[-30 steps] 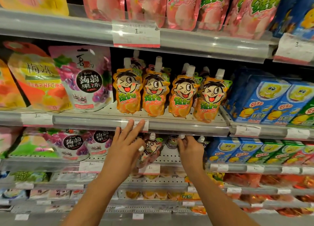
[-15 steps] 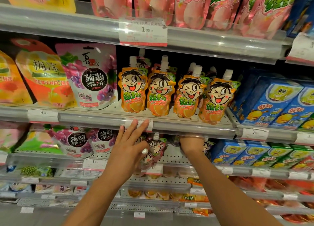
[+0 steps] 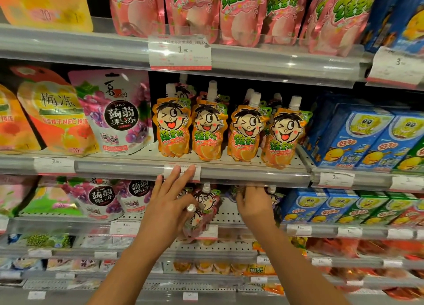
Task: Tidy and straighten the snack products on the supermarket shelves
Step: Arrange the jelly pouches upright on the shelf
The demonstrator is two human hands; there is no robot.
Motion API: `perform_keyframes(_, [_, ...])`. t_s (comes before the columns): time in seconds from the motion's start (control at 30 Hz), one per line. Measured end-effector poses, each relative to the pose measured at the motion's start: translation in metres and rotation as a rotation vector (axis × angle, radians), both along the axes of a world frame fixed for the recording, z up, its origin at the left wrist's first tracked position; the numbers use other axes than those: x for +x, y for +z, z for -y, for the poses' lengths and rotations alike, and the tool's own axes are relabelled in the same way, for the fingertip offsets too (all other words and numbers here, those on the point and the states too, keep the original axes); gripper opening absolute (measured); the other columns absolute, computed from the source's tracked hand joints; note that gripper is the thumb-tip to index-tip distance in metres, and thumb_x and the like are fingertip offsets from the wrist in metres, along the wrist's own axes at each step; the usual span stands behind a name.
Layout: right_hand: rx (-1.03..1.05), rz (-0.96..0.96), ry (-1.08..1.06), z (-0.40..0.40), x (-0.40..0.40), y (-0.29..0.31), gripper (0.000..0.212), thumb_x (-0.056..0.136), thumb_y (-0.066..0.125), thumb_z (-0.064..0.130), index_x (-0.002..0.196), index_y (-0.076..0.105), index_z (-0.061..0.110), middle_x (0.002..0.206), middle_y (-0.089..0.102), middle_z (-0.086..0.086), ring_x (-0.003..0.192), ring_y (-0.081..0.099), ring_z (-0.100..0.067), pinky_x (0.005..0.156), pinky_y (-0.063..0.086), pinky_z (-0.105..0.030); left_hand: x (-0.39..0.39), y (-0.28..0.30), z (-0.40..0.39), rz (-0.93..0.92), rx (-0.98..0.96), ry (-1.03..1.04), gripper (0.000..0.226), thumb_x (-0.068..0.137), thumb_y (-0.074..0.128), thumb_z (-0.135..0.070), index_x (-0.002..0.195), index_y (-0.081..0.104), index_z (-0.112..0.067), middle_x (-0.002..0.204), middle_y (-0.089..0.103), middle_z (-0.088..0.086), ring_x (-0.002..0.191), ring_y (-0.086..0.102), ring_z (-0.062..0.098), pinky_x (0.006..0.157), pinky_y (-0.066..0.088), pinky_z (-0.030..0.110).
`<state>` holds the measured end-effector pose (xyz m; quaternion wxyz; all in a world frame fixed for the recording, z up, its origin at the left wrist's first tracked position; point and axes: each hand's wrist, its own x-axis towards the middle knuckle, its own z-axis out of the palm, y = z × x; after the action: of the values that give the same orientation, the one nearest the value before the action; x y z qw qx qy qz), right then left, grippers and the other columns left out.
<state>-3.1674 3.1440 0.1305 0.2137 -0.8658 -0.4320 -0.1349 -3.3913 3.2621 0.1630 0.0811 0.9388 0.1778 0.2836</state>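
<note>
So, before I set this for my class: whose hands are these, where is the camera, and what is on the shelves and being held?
The single picture comes from a camera worn on a person's head, looking at supermarket shelves. No machine is involved. The left hand holds a spouted pouch with its thumb, fingers straight. The right hand reaches under the shelf edge; whether it grips anything is hidden. Above stand four orange pouches, a purple bag to their left, blue boxes to their right.

"1.90" on price tag (image 3: 179, 52)
</note>
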Motion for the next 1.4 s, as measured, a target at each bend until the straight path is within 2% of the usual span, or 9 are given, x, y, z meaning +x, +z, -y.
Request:
perform_keyframes(0.1, [0.009, 0.065, 0.071, 0.03, -0.029, -0.009, 0.042, 0.084, 0.07, 0.02, 0.125, 0.063, 0.014, 0.13, 0.058, -0.011, 0.066, 0.063, -0.022, 0.046, 0.044, -0.026, 0.0, 0.003, 0.002, -0.006, 0.01, 0.005, 0.037, 0.07, 0.09, -0.017, 0.084, 0.06, -0.033, 0.168, 0.023, -0.003, 0.156, 0.014, 0.031, 0.119, 0.018, 0.061])
perform_keyframes(0.23, [-0.037, -0.079, 0.206, 0.054, -0.055, 0.001, 0.024, 0.095, 0.049, 0.045, 0.107, 0.066, 0.033, 0.106, 0.069, 0.013, 0.066, 0.065, -0.006, 0.055, 0.049, -0.023, 0.0, 0.009, 0.009, -0.09, 0.002, 0.069, 0.04, 0.062, 0.095, -0.022, 0.077, 0.062, -0.036, 0.168, 0.023, -0.005, 0.155, 0.017, 0.031, 0.119, 0.021, 0.062])
perform_keyframes(0.33, [-0.109, -0.209, 0.33, 0.058, -0.067, 0.012, 0.037, 0.095, 0.042, 0.055, 0.12, 0.061, 0.036, 0.111, 0.066, 0.015, 0.085, 0.066, -0.006, 0.077, 0.055, -0.033, 0.001, 0.021, 0.017, -0.156, 0.004, 0.129, 0.031, 0.064, 0.093, -0.032, 0.074, 0.065, -0.038, 0.166, 0.025, -0.007, 0.155, 0.019, 0.027, 0.119, 0.024, 0.062])
perform_keyframes(0.6, [0.136, -0.347, 0.379, 0.064, -0.085, 0.044, 0.061, 0.08, 0.061, 0.057, 0.136, 0.05, 0.035, 0.127, 0.052, 0.02, 0.089, 0.066, -0.009, 0.085, 0.048, -0.021, 0.009, 0.061, 0.043, -0.173, -0.055, 0.106, 0.033, 0.061, 0.092, -0.042, 0.086, 0.07, -0.04, 0.152, 0.05, -0.001, 0.136, 0.051, 0.033, 0.108, 0.043, 0.058])
perform_keyframes(0.8, [0.282, -0.596, 0.389, 0.075, -0.073, 0.081, 0.067, 0.068, 0.072, 0.05, 0.128, 0.043, 0.06, 0.09, 0.072, 0.007, 0.062, 0.057, -0.004, 0.065, 0.045, -0.02, 0.015, 0.107, 0.068, -0.01, -0.153, -0.047, 0.023, 0.08, 0.078, -0.052, 0.099, 0.069, -0.042, 0.155, 0.035, -0.026, 0.142, 0.035, 0.007, 0.114, 0.031, 0.035])
perform_keyframes(0.93, [0.291, -0.657, 0.432, 0.083, -0.062, 0.113, 0.037, 0.071, 0.082, 0.04, 0.1, 0.059, 0.039, 0.075, 0.068, -0.005, 0.054, 0.051, -0.012, 0.056, 0.046, -0.038, 0.022, 0.135, 0.074, 0.009, -0.196, -0.09, 0.03, 0.085, 0.073, -0.054, 0.11, 0.071, -0.039, 0.141, 0.053, -0.029, 0.131, 0.047, -0.003, 0.109, 0.04, 0.024])
perform_keyframes(1.1, [0.349, -0.613, 0.415, 0.098, -0.048, 0.147, 0.029, 0.074, 0.087, 0.039, 0.09, 0.063, 0.034, 0.057, 0.058, 0.004, 0.052, 0.047, -0.006, 0.053, 0.038, -0.024, 0.024, 0.167, 0.069, 0.215, -0.204, -0.18, 0.036, 0.086, 0.054, -0.067, 0.105, 0.069, -0.04, 0.122, 0.065, -0.029, 0.117, 0.055, -0.011, 0.095, 0.044, 0.015])
perform_keyframes(1.27, [0.46, -0.458, 0.351, 0.112, -0.031, 0.196, 0.029, 0.078, 0.085, 0.042, 0.094, 0.063, 0.033, 0.069, 0.065, -0.005, 0.057, 0.057, -0.021, 0.057, 0.052, -0.044, 0.037, 0.205, 0.045, 0.454, 0.261, 0.045, 0.052, 0.092, 0.054, -0.042, 0.137, 0.058, -0.016, 0.147, 0.054, 0.002, 0.14, 0.044, 0.026, 0.117, 0.032, 0.042])
perform_keyframes(1.4, [0.63, -0.339, 0.358, 0.117, -0.021, 0.252, 0.026, 0.077, 0.087, 0.034, 0.091, 0.065, 0.032, 0.065, 0.063, 0.007, 0.057, 0.056, -0.009, 0.056, 0.052, -0.037, 0.059, 0.205, 0.028, 0.346, 0.322, 0.24, 0.072, 0.089, 0.048, -0.046, 0.153, 0.04, -0.014, 0.161, 0.036, 0.01, 0.147, 0.031, 0.039, 0.119, 0.023, 0.061])
